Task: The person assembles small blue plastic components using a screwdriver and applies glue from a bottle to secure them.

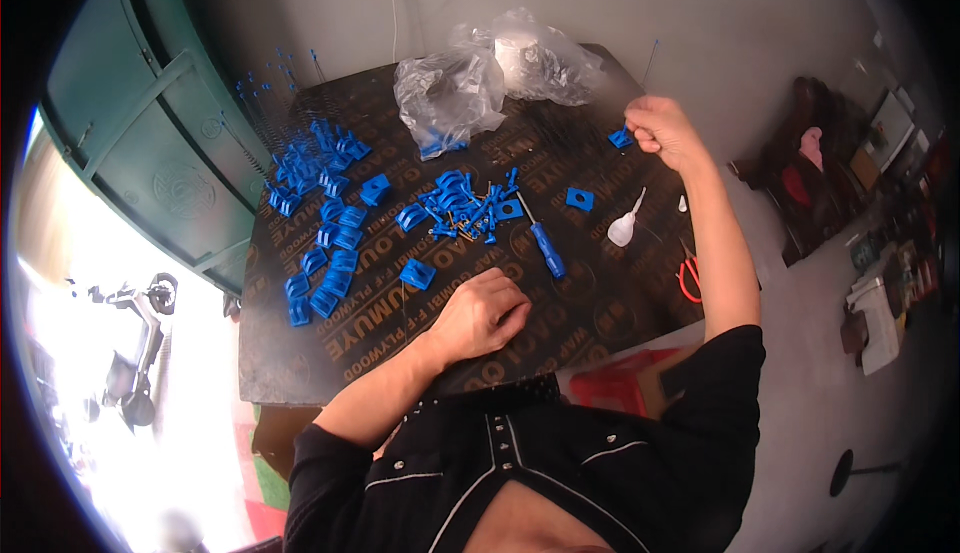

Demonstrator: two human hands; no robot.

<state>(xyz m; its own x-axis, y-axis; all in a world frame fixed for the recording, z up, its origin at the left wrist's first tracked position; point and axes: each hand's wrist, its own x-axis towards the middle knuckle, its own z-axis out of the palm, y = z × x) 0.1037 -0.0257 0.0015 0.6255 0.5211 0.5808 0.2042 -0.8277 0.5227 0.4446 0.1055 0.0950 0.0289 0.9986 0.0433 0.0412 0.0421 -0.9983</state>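
My right hand (662,133) is reached out over the far right of the table, its fingertips pinched at a small blue plastic piece (620,139). A thin stem with a blue tip (656,45) rises just above those fingers. Near the front edge my left hand (483,311) rests on the tabletop, fingers curled in, with nothing visible in it. Just beyond it lie a curved blue piece (416,274) and a blue-handled screwdriver (546,250). A heap of blue parts and screws (460,203) spreads mid-table; a flat blue piece with a hole (579,199) lies apart.
Curved blue pieces (331,263) stand in rows at the left, below blue pieces with springy stems (315,158). Clear plastic bags (450,93) lie at the back. A white nozzle bottle (624,228) and red-handled scissors (689,278) are at the right. A green metal door (170,153) borders the left.
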